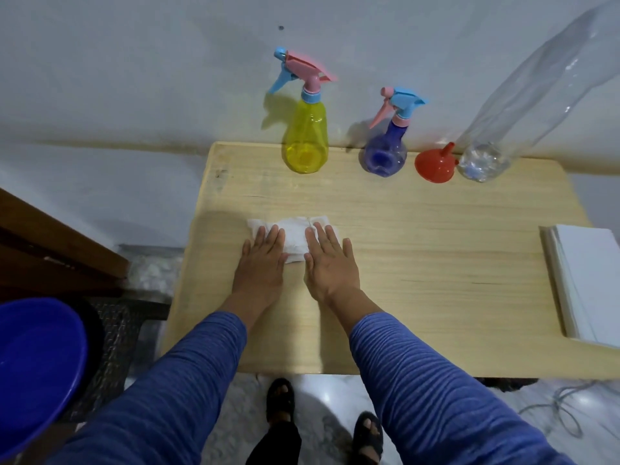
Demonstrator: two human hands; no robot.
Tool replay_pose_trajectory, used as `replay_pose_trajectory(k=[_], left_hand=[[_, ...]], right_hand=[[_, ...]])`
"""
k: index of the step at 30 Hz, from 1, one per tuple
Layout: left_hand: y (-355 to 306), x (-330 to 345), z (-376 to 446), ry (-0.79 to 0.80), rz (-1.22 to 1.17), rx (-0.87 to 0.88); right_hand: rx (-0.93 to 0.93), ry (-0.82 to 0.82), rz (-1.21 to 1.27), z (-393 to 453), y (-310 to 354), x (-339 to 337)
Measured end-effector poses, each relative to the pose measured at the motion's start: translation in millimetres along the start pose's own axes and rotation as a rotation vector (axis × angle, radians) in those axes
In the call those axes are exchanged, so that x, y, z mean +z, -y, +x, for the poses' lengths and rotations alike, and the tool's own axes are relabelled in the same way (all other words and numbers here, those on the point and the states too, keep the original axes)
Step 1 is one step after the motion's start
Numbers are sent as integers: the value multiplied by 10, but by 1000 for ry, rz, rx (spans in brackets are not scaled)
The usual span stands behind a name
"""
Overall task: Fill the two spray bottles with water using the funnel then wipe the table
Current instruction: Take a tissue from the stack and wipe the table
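Left hand (261,263) and right hand (330,263) lay flat, fingers straight, pressing a white cloth (295,234) mid-tabletop (436,263). Yellow bottle (306,139), blue bottle (385,152), funnel (435,166) and clear bottle (483,162) lined the far edge; paper stack (583,283) sat at the right edge.

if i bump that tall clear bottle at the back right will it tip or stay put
The clear bottle looks likely to tip: it is tall and narrow, with water visible only near its base. It probably feels light for its size. If it falls it may roll, perhaps knocking the red funnel beside it.

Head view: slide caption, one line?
Both hands, left and right, press a white cloth flat on the wooden table.
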State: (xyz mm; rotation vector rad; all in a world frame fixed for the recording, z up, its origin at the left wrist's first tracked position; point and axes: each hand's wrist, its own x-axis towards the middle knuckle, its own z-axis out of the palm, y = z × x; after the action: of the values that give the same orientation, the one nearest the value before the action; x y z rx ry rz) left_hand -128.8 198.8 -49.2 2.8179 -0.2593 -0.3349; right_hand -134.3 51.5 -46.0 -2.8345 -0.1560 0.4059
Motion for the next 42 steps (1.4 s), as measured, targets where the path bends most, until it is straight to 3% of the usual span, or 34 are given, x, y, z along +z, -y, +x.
replay_pose_trajectory(k=[14, 21, 31, 42], left_hand=[[-2424, 692, 51, 79, 60, 183], [-3039, 922, 40, 110, 94, 233], [-2812, 913, -60, 32, 150, 204], [-1427, 587, -524, -14, 53, -1]], right_hand=[[196, -24, -11, -965, -2149, -468], [258, -23, 5, -1313, -2717, -547], [226, 3, 12, -1346, -2512, -477], [56, 9, 8, -1047, -1168, -131]])
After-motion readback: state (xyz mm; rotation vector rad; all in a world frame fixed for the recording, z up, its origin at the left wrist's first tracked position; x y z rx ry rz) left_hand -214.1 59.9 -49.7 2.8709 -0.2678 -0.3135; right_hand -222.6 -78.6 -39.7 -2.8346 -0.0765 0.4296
